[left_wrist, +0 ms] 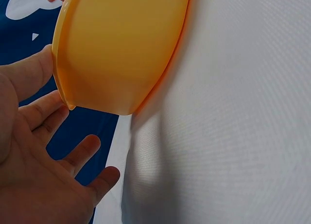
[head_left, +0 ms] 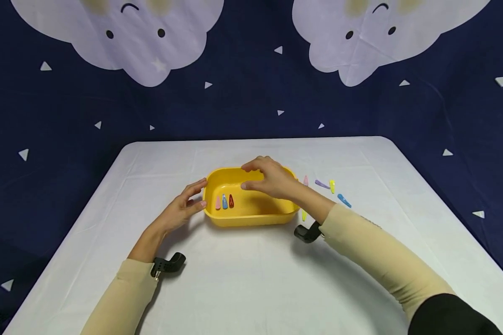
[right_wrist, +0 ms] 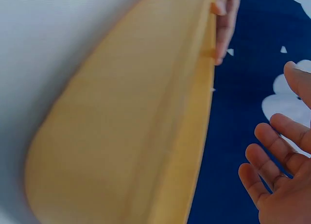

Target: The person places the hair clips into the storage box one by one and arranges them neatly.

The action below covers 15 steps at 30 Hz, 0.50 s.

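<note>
- White cloth-covered table (head_left: 243, 279) up front, far corners rounded; navy backdrop (head_left: 243, 111) right behind the far edge, white clouds (head_left: 151, 51) upside down, plus small triangles.
- Yellow tub (head_left: 251, 222) sits upright, rounded corners, nearer the table's far edge, approx. midway btwn its L and R edges.
- Inside, 3 snap hair clips in a row on the floor, close to the near-L corner: pink clip (head_left: 218, 203), blue clip (head_left: 224, 202), red clip (head_left: 231, 201).
- More clips on the table, R side of tub: pale pink one (head_left: 306, 180), purple one (head_left: 322, 184) nearly meeting a yellow one (head_left: 332, 186), blue one (head_left: 344, 200) furthest toward the R edge, 2nd yellow one (head_left: 304, 215) by the tub's near-R corner.
- L hand (head_left: 184, 207) at the tub's L end: thumb + fingertips touch the rim, ring & little fingers spread clear, no grip.
- R hand (head_left: 272, 179) over the tub's R half, thumb well apart from loosely bent fingers, nothing held.
</note>
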Tool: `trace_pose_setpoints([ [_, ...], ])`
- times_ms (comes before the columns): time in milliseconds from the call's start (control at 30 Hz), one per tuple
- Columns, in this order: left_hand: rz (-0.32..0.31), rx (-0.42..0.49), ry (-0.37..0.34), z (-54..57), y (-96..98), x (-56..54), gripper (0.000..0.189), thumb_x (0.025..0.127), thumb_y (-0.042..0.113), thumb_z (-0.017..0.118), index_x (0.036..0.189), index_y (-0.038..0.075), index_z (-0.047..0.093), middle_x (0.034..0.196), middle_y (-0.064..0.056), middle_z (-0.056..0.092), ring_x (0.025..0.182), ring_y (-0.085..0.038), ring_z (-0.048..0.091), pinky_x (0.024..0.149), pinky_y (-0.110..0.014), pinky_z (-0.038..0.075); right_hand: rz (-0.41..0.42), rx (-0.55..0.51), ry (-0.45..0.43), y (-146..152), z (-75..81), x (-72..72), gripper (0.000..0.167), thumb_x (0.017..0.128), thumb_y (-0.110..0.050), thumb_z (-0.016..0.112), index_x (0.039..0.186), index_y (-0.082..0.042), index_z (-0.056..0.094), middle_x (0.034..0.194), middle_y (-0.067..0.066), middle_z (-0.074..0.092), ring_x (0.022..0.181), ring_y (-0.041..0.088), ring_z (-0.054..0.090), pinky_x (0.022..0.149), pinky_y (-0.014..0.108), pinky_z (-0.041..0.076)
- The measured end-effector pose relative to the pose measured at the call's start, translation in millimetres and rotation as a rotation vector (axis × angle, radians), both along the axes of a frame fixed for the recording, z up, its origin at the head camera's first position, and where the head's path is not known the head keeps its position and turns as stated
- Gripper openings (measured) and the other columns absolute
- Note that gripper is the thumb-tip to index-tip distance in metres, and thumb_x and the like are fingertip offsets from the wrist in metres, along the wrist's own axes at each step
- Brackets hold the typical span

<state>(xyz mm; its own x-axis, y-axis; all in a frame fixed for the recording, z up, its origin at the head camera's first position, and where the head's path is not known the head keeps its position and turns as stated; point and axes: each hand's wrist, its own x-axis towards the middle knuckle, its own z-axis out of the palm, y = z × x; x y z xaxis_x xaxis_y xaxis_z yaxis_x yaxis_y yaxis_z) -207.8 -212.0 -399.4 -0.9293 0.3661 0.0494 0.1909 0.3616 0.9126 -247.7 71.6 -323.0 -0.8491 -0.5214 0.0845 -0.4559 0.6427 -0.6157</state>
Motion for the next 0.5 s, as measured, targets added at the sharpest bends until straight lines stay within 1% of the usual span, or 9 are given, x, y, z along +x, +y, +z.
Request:
trace_pose_setpoints([
  [167,-0.004,0.003,-0.004,-0.1,0.1,0.6,0.057,0.095,0.015,0.055,0.147,0.012,0.032,0.159,-0.007,0.018,0.143,-0.038,0.018,0.116,-0.058,0.018,-0.012,-0.05,0.053,16.2,12.0,0.1,0.051,0.083,-0.037,0.071,0.127,-0.016,0.058,0.123,0.002,0.059,0.118,0.024,0.049,0.104,0.041,0.042],
  [300,-0.004,0.006,-0.004,-0.5,-0.1,0.6,0.057,0.095,0.017,0.056,0.147,0.012,0.032,0.159,-0.007,0.018,0.143,-0.038,0.018,0.116,-0.058,0.018,-0.031,-0.083,0.09,31.3,18.3,-3.6,0.051,0.082,-0.035,0.072,0.126,-0.014,0.058,0.123,0.006,0.06,0.118,0.024,0.05,0.102,0.041,0.043],
  [400,-0.004,0.003,-0.003,-0.6,-0.2,0.4,0.057,0.095,0.017,0.056,0.147,0.011,0.032,0.158,-0.007,0.018,0.143,-0.038,0.018,0.116,-0.058,0.018,-0.072,-0.1,0.098,44.5,22.1,-7.7,0.051,0.082,-0.035,0.072,0.127,-0.014,0.058,0.124,0.007,0.06,0.119,0.025,0.051,0.102,0.041,0.043],
  [500,-0.001,-0.002,0.0,-0.4,-0.2,0.3,0.057,0.095,0.017,0.056,0.147,0.011,0.032,0.158,-0.007,0.019,0.143,-0.038,0.019,0.116,-0.059,0.018,-0.128,-0.107,0.099,57.6,25.3,-11.2,0.051,0.082,-0.036,0.072,0.127,-0.016,0.057,0.124,0.005,0.06,0.119,0.024,0.051,0.103,0.04,0.043],
])
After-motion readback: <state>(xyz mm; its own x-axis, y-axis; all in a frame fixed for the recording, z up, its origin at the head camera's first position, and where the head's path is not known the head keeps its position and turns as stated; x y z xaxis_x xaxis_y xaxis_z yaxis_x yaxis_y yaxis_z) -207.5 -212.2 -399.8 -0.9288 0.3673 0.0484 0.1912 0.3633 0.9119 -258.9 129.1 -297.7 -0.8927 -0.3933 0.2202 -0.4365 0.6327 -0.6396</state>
